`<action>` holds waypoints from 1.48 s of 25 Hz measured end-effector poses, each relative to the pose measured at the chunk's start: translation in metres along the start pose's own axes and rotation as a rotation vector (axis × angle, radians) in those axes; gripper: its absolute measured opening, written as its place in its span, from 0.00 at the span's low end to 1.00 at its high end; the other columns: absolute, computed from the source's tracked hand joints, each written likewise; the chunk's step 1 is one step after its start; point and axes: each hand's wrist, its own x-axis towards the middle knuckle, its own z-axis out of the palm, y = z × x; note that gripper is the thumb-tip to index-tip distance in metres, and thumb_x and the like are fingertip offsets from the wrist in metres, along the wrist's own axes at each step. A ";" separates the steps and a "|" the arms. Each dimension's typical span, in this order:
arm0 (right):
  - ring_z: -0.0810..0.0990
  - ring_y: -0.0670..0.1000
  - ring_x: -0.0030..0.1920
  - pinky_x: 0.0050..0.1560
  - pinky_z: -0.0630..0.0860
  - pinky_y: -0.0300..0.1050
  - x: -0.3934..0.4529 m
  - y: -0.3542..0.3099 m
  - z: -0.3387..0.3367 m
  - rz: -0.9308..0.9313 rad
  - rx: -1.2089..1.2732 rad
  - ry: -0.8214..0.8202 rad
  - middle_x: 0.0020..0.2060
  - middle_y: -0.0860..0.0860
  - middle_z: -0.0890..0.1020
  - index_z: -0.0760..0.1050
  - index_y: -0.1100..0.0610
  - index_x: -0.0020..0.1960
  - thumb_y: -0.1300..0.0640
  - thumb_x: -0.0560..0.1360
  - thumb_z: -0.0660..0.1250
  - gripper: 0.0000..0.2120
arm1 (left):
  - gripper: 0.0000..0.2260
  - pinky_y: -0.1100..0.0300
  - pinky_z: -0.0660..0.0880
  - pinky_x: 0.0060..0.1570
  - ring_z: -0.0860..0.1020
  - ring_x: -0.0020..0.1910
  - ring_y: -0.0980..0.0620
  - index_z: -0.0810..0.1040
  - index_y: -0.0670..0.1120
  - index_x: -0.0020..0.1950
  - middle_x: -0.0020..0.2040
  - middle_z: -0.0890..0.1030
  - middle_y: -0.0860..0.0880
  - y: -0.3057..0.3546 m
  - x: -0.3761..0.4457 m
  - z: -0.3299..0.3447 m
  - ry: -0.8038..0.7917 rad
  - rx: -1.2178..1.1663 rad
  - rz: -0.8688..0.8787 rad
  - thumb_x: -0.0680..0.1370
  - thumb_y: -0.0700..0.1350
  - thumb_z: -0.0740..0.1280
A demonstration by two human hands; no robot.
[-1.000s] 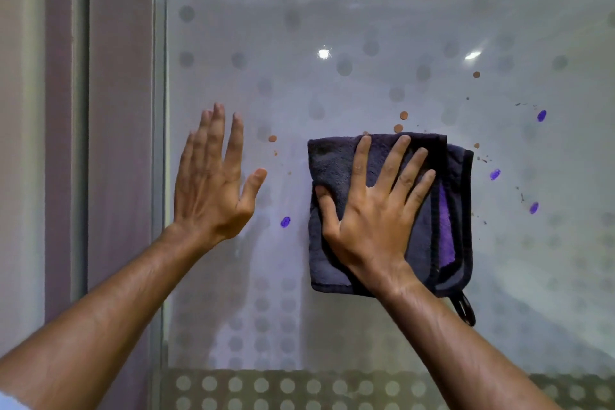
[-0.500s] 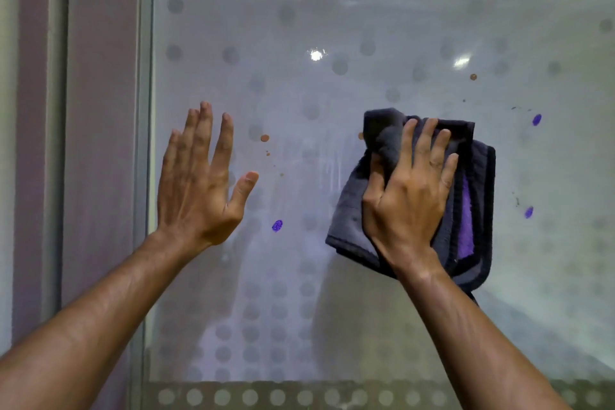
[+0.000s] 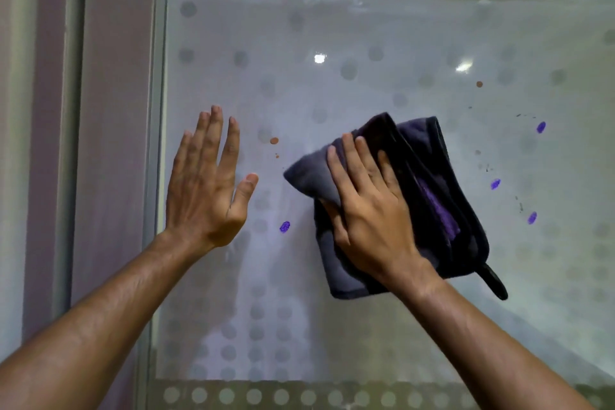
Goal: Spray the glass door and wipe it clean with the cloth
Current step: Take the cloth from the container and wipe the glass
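A frosted glass door (image 3: 366, 27) with a dot pattern fills the view. My right hand (image 3: 369, 210) presses a dark grey cloth (image 3: 442, 183) with a purple strip flat against the glass at the centre right; a black loop hangs from its lower corner. My left hand (image 3: 208, 183) rests flat on the glass near its left edge, fingers spread, holding nothing. Purple marks remain on the glass: one (image 3: 284, 227) between my hands and three to the right of the cloth (image 3: 495, 184). A brown spot (image 3: 274, 140) sits above the left one. No spray bottle is in view.
A grey door frame (image 3: 109, 110) runs vertically along the left of the glass. A band of white dots (image 3: 299, 396) crosses the bottom of the pane. Another small brown spot (image 3: 479, 84) sits at the upper right.
My right hand swept the cloth right and up, then back left and down, with the cloth now bunched and tilted. The brown spots above the cloth are gone. My left hand stayed put.
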 end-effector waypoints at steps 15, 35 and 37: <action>0.56 0.56 0.78 0.77 0.51 0.57 0.057 -0.052 0.006 -0.090 0.060 -0.011 0.77 0.58 0.61 0.62 0.58 0.76 0.48 0.78 0.58 0.29 | 0.32 0.48 0.44 0.77 0.44 0.79 0.47 0.48 0.44 0.80 0.80 0.46 0.43 -0.017 -0.010 0.000 0.005 0.001 -0.001 0.79 0.55 0.53; 0.60 0.62 0.76 0.76 0.55 0.61 -0.064 -0.029 0.005 -0.227 0.039 -0.111 0.74 0.62 0.65 0.68 0.61 0.73 0.58 0.71 0.66 0.31 | 0.34 0.47 0.44 0.77 0.42 0.79 0.48 0.46 0.46 0.80 0.81 0.44 0.44 -0.015 -0.010 -0.002 -0.030 0.011 -0.018 0.78 0.55 0.54; 0.61 0.60 0.76 0.74 0.58 0.62 -0.052 -0.018 0.000 -0.022 -0.015 -0.061 0.75 0.60 0.65 0.67 0.59 0.74 0.55 0.71 0.63 0.31 | 0.33 0.46 0.45 0.77 0.42 0.79 0.48 0.46 0.46 0.80 0.81 0.44 0.44 -0.015 -0.011 -0.002 -0.028 0.018 -0.022 0.78 0.55 0.53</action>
